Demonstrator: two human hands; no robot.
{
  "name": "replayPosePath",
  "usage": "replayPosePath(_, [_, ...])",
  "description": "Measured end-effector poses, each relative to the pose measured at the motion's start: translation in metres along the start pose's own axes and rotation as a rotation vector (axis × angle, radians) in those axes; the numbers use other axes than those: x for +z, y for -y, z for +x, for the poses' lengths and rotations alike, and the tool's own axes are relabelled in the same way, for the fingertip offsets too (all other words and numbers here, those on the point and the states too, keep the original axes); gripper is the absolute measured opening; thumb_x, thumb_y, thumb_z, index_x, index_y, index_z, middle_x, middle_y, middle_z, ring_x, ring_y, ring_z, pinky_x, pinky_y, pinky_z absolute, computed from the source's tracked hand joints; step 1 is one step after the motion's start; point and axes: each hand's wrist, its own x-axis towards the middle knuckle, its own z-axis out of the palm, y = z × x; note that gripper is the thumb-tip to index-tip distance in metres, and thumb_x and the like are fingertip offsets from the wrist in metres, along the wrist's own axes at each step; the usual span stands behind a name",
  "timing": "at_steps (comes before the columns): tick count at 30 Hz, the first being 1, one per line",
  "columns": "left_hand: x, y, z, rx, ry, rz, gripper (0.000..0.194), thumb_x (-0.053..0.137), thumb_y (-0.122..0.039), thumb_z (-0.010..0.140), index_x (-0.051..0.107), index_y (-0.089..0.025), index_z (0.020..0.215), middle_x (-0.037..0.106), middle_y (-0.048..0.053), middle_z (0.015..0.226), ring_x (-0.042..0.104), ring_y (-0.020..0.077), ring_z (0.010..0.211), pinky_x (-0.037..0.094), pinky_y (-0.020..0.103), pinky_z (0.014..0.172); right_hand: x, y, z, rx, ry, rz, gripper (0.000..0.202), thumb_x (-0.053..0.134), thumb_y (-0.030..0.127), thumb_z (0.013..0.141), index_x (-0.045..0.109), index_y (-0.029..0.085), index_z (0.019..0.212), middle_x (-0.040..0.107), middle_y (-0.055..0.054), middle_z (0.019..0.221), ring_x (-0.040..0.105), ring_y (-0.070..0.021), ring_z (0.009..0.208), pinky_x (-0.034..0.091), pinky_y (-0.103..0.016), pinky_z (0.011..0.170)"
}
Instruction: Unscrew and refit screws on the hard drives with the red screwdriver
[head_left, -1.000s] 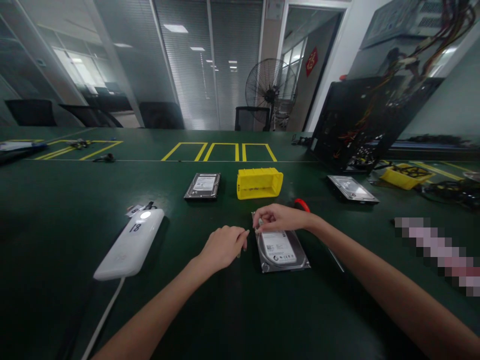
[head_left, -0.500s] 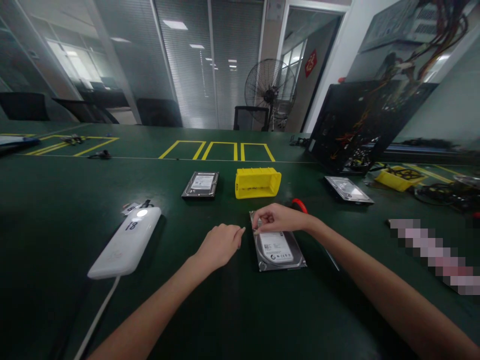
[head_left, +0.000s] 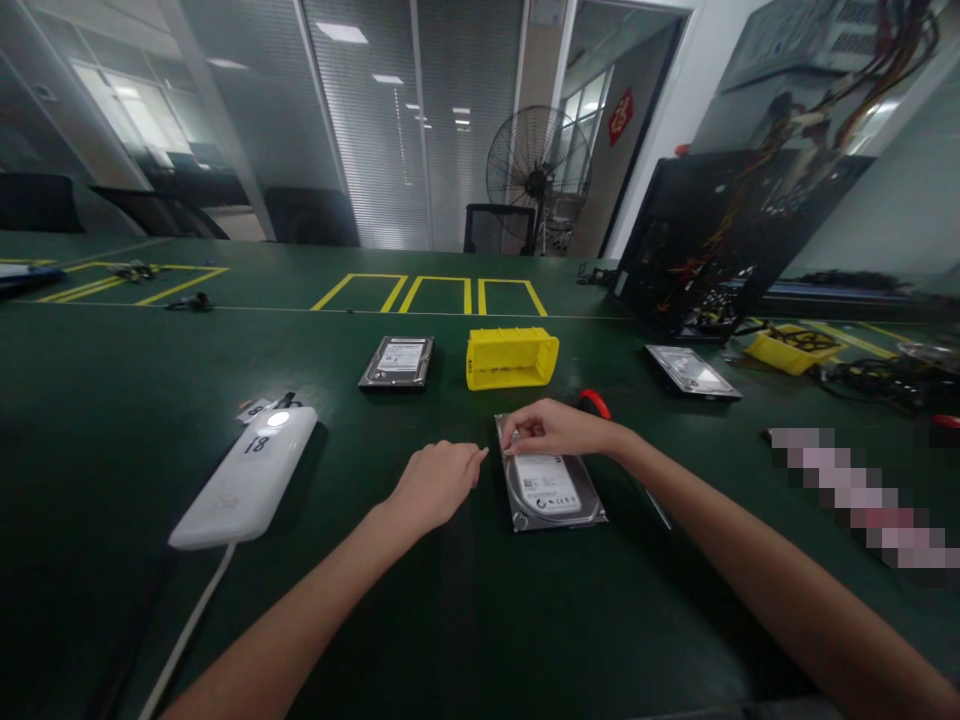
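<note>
HDD [head_left: 551, 490] lies label-up on green table [head_left: 450, 640], R hand [head_left: 546, 428] over its 12 o'clock end, fingertips drawn together by its 10 o'clock edge — can't tell if they pinch anything. L hand [head_left: 439, 482] is near its 9 o'clock side, apart from it, fingers partly curled, grip unclear. Yellow bin [head_left: 512, 380] is at 11, 2nd HDD [head_left: 397, 362] at 10, 3rd HDD [head_left: 691, 372] at 2, red-handled tool [head_left: 595, 404] at 1 — partly hidden by R forearm [head_left: 705, 510].

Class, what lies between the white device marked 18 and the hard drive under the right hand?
Head view: the left hand lies between the white device and the hard drive.
</note>
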Motion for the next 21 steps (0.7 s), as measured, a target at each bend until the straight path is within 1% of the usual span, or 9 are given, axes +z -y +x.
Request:
replayPosePath(3, [0.0004,0.0014,0.0006,0.018,0.0,0.0,0.046,0.022,-0.037,0.093,0.059,-0.018,0.072,0.063,0.006,0.072,0.06,0.0215,0.069,0.042,0.033,0.063,0.0017,0.0001,0.0009,0.019,-0.004,-0.006,0.024,0.055,0.031,0.083,0.063,0.013,0.096,0.059,-0.002,0.077,0.052,-0.0079,0.064,0.039,-0.019,0.054])
replayPosePath(6, [0.0002,0.0011,0.0007,0.016,-0.003,0.015,0.046,0.022,-0.037,0.093,0.059,-0.018,0.073,0.063,0.006,0.073,0.061,0.0214,0.069,0.042,0.032,0.063,0.0022,0.0002,0.0011,0.012,-0.018,-0.01,0.023,0.054,0.03,0.084,0.064,0.012,0.095,0.06,-0.002,0.078,0.052,-0.0079,0.065,0.039,-0.019,0.055])
replayPosePath(8, [-0.0006,-0.0006,0.0004,0.008,-0.002,0.032,0.046,0.022,-0.036,0.093,0.059,-0.018,0.075,0.064,0.007,0.074,0.061,0.0215,0.069,0.043,0.032,0.062,0.0021,0.0006,0.0007,0.015,-0.011,0.005,0.025,0.054,0.032,0.084,0.063,0.013,0.097,0.06,-0.003,0.08,0.053,-0.0081,0.066,0.04,-0.019,0.056])
replayPosePath(11, [-0.0019,-0.0038,-0.0005,-0.007,-0.002,0.068,0.044,0.023,-0.035,0.093,0.06,-0.017,0.079,0.064,0.008,0.076,0.061,0.0214,0.069,0.044,0.032,0.062,0.0025,0.0008,0.0008,0.038,-0.009,0.01,0.027,0.057,0.034,0.082,0.063,0.013,0.097,0.059,-0.002,0.077,0.052,-0.0077,0.064,0.04,-0.019,0.053])
replayPosePath(14, [-0.0026,-0.006,-0.0016,-0.007,-0.013,0.096,0.042,0.024,-0.034,0.093,0.061,-0.016,0.081,0.065,0.008,0.077,0.062,0.0208,0.069,0.044,0.032,0.063,0.0038,-0.0001,0.0023,0.036,-0.017,0.003,0.025,0.056,0.032,0.082,0.064,0.013,0.095,0.06,-0.002,0.074,0.051,-0.0071,0.061,0.038,-0.018,0.052])
replayPosePath(16, [-0.0028,-0.0065,-0.0024,-0.001,-0.021,0.106,0.042,0.024,-0.034,0.093,0.061,-0.016,0.083,0.065,0.008,0.078,0.062,0.0207,0.069,0.045,0.031,0.063,0.004,-0.0007,0.0031,0.026,-0.009,0.024,0.024,0.055,0.03,0.083,0.065,0.012,0.095,0.062,-0.003,0.078,0.053,-0.0078,0.064,0.04,-0.019,0.054])
replayPosePath(19, [-0.0033,-0.0065,-0.0035,0.004,-0.017,0.107,0.042,0.024,-0.033,0.093,0.061,-0.016,0.084,0.065,0.008,0.08,0.062,0.0213,0.07,0.045,0.031,0.062,0.0024,-0.0009,0.0024,0.006,0.021,0.079,0.022,0.053,0.026,0.084,0.065,0.013,0.098,0.063,-0.005,0.092,0.058,-0.0101,0.077,0.044,-0.02,0.062])
replayPosePath(21, [-0.0037,-0.0063,-0.0038,0.004,-0.011,0.107,0.042,0.024,-0.033,0.093,0.061,-0.017,0.085,0.065,0.008,0.081,0.062,0.0217,0.071,0.045,0.031,0.061,0.0009,-0.0007,0.001,-0.007,0.039,0.101,0.022,0.052,0.024,0.085,0.064,0.014,0.101,0.063,-0.005,0.099,0.058,-0.0107,0.084,0.045,-0.02,0.066])
